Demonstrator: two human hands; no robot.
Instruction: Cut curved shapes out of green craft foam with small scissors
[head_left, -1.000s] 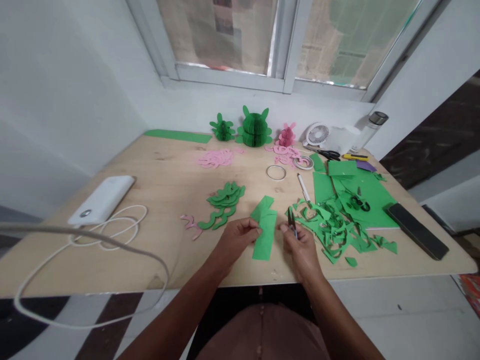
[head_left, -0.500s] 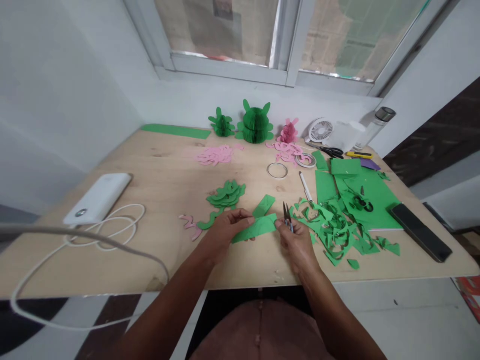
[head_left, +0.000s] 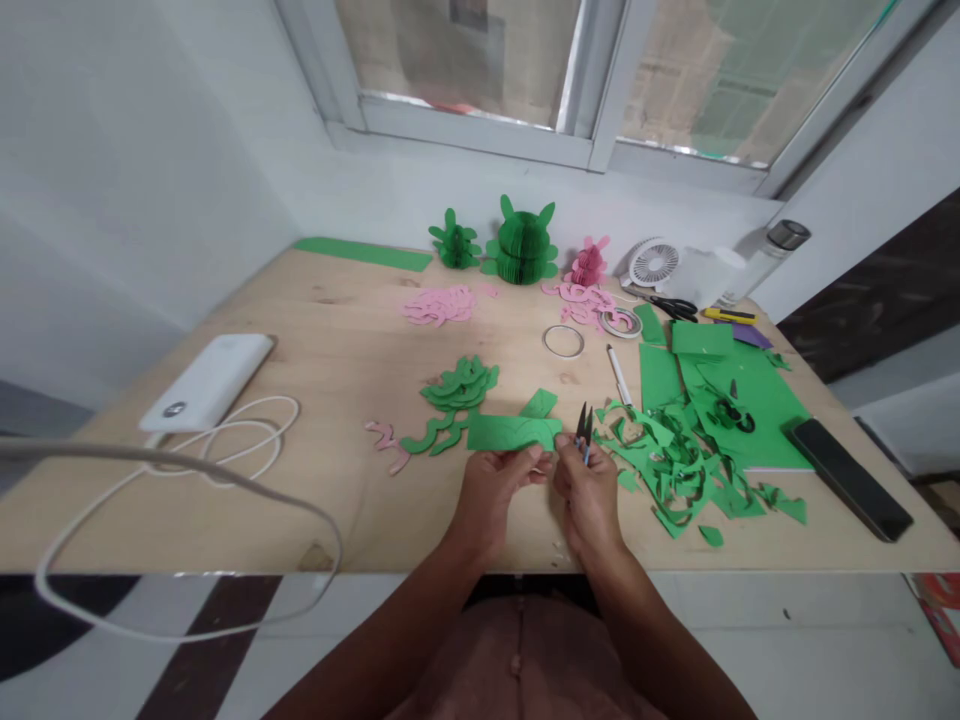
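My left hand [head_left: 499, 490] pinches the lower edge of a green paper strip [head_left: 506, 432], which has a faint wavy outline drawn on it. My right hand [head_left: 589, 490] is closed around small scissors [head_left: 585, 430], their blades pointing up and slightly apart. Its thumb and finger also touch the strip's right end. Another green strip [head_left: 540, 403] lies just behind the held one. To the left are a pile of wavy green cutouts [head_left: 461, 382] and a pink wavy cutout [head_left: 388, 445]. Green paper scraps [head_left: 679, 455] are heaped right of my right hand.
A white power bank [head_left: 210, 382] with a looping cable is at left. Honeycomb paper figures [head_left: 525, 245] stand along the wall beside a small fan [head_left: 652, 263]. A tape roll [head_left: 621, 321], a pen [head_left: 619, 375], green sheets [head_left: 757, 400] and a phone [head_left: 851, 478] lie at right.
My left hand has shifted right and down to the strip's lower edge, near my right hand. The strip has turned level, uncovering more green cutouts at left. The view has shifted slightly.
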